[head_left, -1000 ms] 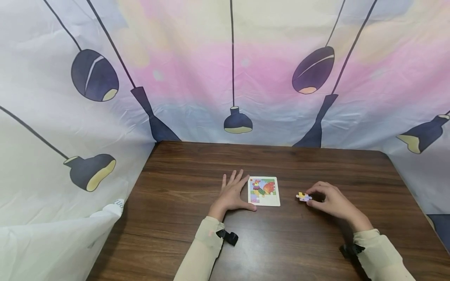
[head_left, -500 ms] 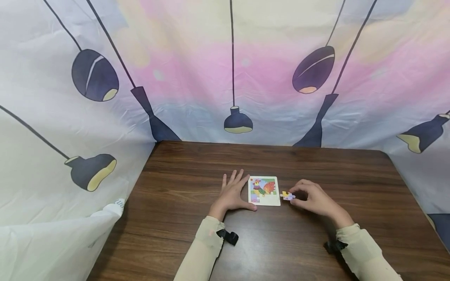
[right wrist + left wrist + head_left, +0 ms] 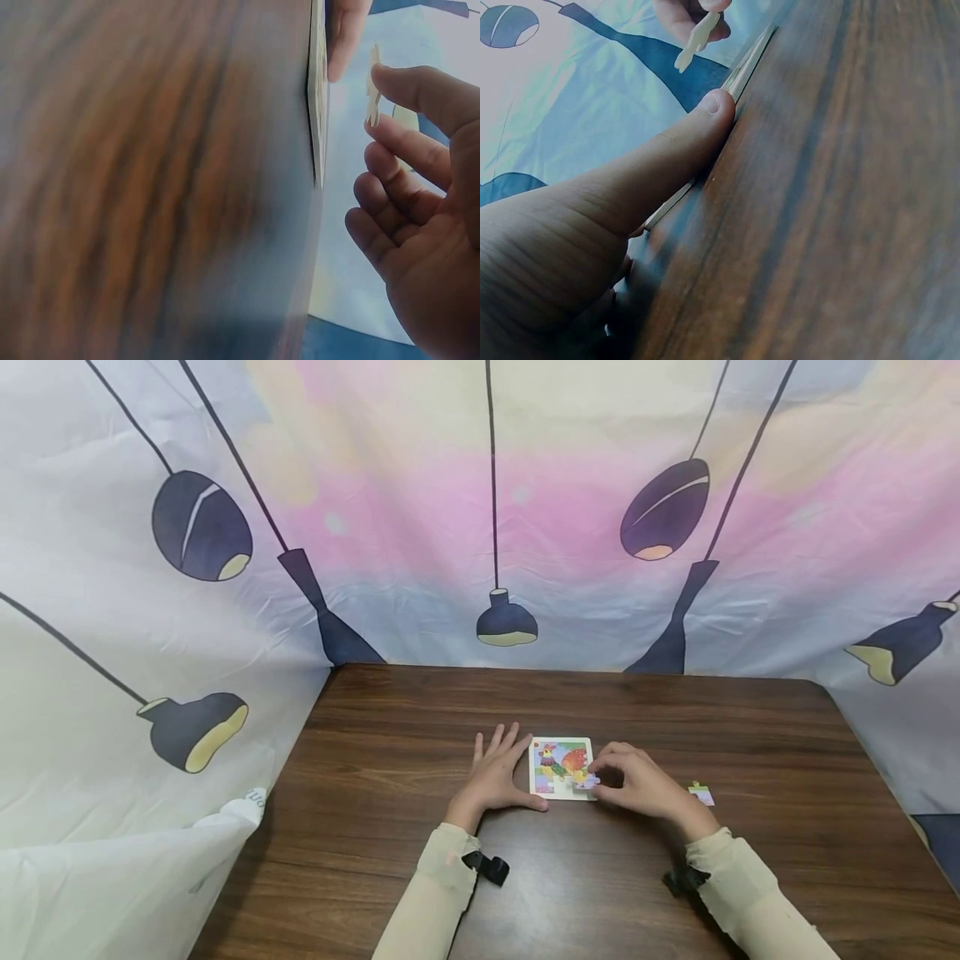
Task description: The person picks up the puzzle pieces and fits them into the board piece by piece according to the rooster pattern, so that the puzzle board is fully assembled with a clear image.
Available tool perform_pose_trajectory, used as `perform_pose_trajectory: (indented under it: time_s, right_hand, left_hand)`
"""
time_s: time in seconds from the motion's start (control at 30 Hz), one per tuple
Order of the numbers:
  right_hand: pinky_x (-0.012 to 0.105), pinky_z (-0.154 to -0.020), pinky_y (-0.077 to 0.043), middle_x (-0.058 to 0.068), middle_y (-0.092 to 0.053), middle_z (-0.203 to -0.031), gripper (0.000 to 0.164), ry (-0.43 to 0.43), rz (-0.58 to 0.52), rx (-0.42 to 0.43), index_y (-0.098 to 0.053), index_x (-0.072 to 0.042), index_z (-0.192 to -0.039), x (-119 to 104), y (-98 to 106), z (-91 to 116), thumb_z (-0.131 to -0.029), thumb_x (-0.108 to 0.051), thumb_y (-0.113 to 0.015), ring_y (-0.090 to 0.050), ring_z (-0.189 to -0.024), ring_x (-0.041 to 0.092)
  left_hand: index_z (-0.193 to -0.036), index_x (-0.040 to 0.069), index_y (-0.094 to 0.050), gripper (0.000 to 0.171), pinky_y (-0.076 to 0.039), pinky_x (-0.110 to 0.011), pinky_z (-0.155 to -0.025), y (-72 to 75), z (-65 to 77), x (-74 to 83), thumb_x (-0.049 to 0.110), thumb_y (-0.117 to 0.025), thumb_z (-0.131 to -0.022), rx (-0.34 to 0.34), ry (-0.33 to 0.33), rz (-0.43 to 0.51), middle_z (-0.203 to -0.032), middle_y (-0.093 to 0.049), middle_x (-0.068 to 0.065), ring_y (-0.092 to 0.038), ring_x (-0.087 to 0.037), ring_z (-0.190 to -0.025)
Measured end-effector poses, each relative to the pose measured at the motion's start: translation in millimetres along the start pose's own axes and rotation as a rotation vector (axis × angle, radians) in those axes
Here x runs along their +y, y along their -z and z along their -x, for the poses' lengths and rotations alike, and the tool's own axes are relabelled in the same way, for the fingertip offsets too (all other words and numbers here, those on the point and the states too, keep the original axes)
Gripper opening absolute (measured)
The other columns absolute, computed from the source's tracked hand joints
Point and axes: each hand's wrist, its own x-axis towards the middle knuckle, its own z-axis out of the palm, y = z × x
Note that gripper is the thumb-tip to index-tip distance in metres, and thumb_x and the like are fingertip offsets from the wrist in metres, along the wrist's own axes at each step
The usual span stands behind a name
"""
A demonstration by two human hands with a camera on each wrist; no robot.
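A small square puzzle board point(image 3: 558, 792) with a white border and a picture of a hen lies flat on the table. Much of the picture is filled; bare white shows along its lower part. My left hand point(image 3: 491, 783) lies at the board's left side, fingers spread, with the thumb and a finger against its edge. Between thumb and fingertip my right hand point(image 3: 641, 783) pinches a jigsaw piece point(image 3: 585, 783), yellow and lilac, over the board's lower right. In the right wrist view this piece point(image 3: 373, 86) is held on edge, apart from the board point(image 3: 316, 112).
Another jigsaw piece point(image 3: 702, 794), green and lilac, lies on the dark wooden table point(image 3: 420, 710) to the right, beside the right forearm. A cloth point(image 3: 420, 527) printed with hanging lamps stands behind and to the sides of the table.
My right hand has carried the jigsaw piece leftward from the table to over the board. The other piece has come into view behind it. My left hand stays in place.
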Motion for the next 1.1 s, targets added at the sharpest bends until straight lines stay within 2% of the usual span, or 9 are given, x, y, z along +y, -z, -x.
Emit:
perform_pose_trajectory:
  time_s: [0.53, 1.1]
  right_hand:
    - [0.043, -0.085, -0.054, -0.001, -0.068, -0.103, 0.017, 0.040, 0.052, -0.044, -0.079, -0.010, -0.102, -10, -14, -18, -0.088, -0.016, -0.086, -0.061, -0.097, 0.019]
    - [0.049, -0.092, -0.055, -0.002, -0.069, -0.108, 0.013, -0.006, 0.062, -0.105, -0.078, -0.013, -0.103, -15, -22, -25, -0.092, -0.018, -0.083, -0.064, -0.103, 0.022]
  left_hand:
    - [-0.169, 0.019, -0.031, 0.126, 0.010, -0.059, -0.127, 1.0, 1.6, 0.4, 0.067, -0.091, -0.069, -0.007, -0.006, 0.010, -0.177, -0.011, -0.008, 0.001, -0.030, -0.163]
    - [-0.169, 0.020, -0.030, 0.126, 0.011, -0.059, -0.127, -1.2, 0.0, -2.1, 0.068, -0.091, -0.069, -0.006, -0.010, -0.003, -0.177, -0.011, -0.008, 0.002, -0.029, -0.163]
